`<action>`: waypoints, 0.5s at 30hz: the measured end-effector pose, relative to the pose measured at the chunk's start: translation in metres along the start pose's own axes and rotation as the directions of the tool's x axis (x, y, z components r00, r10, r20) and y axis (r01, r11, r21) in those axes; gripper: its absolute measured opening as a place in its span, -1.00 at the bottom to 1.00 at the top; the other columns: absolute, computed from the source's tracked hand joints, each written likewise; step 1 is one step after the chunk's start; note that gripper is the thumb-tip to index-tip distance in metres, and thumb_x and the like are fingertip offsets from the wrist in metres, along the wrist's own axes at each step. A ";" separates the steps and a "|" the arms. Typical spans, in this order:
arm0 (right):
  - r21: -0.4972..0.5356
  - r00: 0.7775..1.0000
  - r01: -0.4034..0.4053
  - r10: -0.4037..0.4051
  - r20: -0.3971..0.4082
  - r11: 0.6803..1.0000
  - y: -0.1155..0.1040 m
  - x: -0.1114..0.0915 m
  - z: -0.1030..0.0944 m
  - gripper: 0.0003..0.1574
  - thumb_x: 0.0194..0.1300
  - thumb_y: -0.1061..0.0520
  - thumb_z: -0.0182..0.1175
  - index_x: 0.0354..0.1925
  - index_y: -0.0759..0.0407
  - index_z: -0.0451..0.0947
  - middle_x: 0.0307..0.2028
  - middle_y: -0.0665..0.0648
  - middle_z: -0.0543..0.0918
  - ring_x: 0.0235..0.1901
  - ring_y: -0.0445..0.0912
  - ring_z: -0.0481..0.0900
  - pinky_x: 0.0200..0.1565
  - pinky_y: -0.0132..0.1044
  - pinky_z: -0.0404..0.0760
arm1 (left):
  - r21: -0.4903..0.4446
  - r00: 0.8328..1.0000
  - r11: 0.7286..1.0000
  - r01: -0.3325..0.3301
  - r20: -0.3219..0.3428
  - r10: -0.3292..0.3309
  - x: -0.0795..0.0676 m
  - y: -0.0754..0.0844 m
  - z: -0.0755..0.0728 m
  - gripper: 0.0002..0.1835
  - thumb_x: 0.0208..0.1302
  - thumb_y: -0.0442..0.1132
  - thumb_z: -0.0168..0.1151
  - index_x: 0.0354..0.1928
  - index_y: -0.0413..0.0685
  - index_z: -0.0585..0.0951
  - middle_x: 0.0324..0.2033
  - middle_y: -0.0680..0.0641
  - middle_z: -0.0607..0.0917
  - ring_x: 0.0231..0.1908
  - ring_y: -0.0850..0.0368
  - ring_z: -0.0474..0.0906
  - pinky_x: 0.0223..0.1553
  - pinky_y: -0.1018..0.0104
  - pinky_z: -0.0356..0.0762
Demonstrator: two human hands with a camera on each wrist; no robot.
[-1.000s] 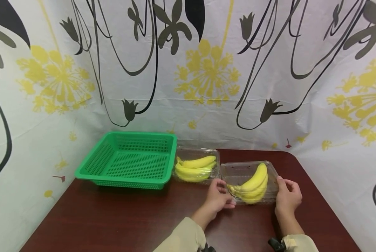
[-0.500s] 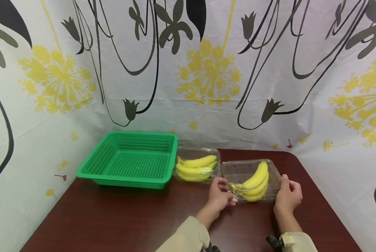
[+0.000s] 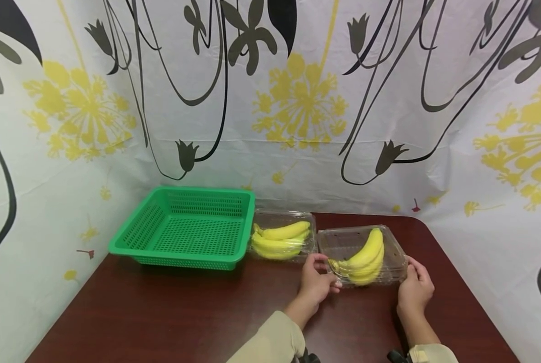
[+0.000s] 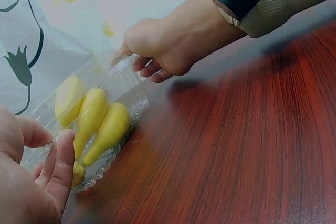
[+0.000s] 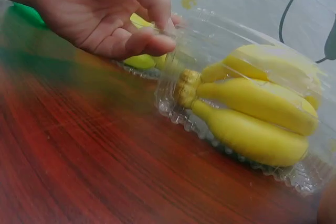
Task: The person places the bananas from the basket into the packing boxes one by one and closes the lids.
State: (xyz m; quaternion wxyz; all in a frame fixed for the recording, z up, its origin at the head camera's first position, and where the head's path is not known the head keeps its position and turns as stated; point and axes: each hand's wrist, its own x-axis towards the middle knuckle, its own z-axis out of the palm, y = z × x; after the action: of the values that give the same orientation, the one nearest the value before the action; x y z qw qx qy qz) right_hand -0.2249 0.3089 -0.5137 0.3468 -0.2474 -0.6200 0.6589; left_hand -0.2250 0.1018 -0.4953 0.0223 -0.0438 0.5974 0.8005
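Note:
A clear plastic clamshell box (image 3: 388, 247) lies at the right of the table with a bunch of yellow bananas (image 3: 365, 259) inside. My left hand (image 3: 314, 282) pinches its left edge between thumb and fingers, as the right wrist view also shows beside the banana stems (image 5: 187, 88). At the opposite end, my right hand (image 3: 415, 288) grips the right edge, its fingers curled at the rim in the left wrist view. The lid appears lowered over the bananas; whether it is latched I cannot tell.
Directly left of the held box, a second clear clamshell box (image 3: 270, 219) contains another banana bunch (image 3: 279, 242). A green plastic basket (image 3: 184, 259) with nothing in it stands at the back left. Patterned white fabric (image 3: 234, 166) hangs behind the dark red-brown table (image 3: 184, 312).
The near edge of the held box has shifted slightly away from me, toward the back. Fingers of my right hand have slid a little along its right edge. The left hand keeps its pinch.

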 end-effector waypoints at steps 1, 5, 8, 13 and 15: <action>-0.002 1.000 -0.003 0.003 0.002 1.000 -0.001 0.000 0.000 -0.68 0.46 0.17 0.03 0.02 0.21 0.65 -0.22 -0.16 0.61 -0.19 -0.25 0.45 -0.27 -0.55 0.37 | 0.006 1.000 1.000 0.002 0.001 -0.002 0.000 0.000 0.000 -0.43 -0.18 -0.76 0.12 -0.08 -0.14 0.46 -0.31 -0.16 0.43 -0.69 0.06 0.57 -0.69 0.25 0.58; 0.007 0.999 -0.034 0.034 0.007 0.999 -0.003 0.000 0.001 -0.68 0.43 0.23 0.00 0.01 0.22 0.64 -0.27 -0.15 0.61 -0.27 -0.25 0.45 -0.35 -0.55 0.40 | 0.019 1.000 1.000 0.010 0.005 -0.010 0.000 0.000 -0.001 -0.44 -0.17 -0.74 0.11 -0.08 -0.14 0.47 -0.31 -0.16 0.44 -0.69 0.06 0.58 -0.70 0.28 0.57; 0.015 0.998 -0.068 0.067 0.013 0.998 -0.005 0.000 0.000 -0.71 0.41 0.26 0.01 -0.04 0.20 0.64 -0.40 -0.14 0.59 -0.45 -0.26 0.45 -0.51 -0.52 0.40 | 0.023 1.000 1.000 0.020 0.000 -0.020 0.001 0.000 -0.001 -0.45 -0.17 -0.73 0.11 -0.09 -0.13 0.47 -0.31 -0.16 0.45 -0.69 0.06 0.59 -0.70 0.29 0.56; 0.054 0.992 -0.121 0.120 0.027 0.991 -0.007 0.002 -0.001 -0.76 0.39 0.28 0.04 -0.13 0.14 0.64 -0.62 -0.11 0.51 -0.72 -0.31 0.35 -0.73 -0.50 0.30 | 0.001 1.000 1.000 0.021 -0.010 -0.021 0.002 -0.001 0.000 -0.44 -0.20 -0.75 0.09 -0.09 -0.15 0.48 -0.32 -0.16 0.44 -0.69 0.05 0.58 -0.68 0.26 0.59; 0.059 0.992 -0.123 0.122 0.027 0.991 -0.008 0.003 -0.001 -0.78 0.39 0.28 0.05 -0.14 0.15 0.63 -0.64 -0.11 0.50 -0.73 -0.32 0.35 -0.74 -0.50 0.30 | -0.025 1.000 1.000 0.007 -0.016 -0.007 0.002 -0.002 0.000 -0.45 -0.21 -0.76 0.08 -0.10 -0.19 0.48 -0.33 -0.15 0.43 -0.70 0.07 0.57 -0.66 0.25 0.60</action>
State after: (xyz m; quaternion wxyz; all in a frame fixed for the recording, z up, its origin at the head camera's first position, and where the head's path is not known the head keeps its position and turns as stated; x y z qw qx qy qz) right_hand -0.2247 0.3117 -0.5059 0.3058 -0.2668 -0.5874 0.7002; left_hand -0.2272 0.1027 -0.4971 0.0199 -0.0526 0.5872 0.8075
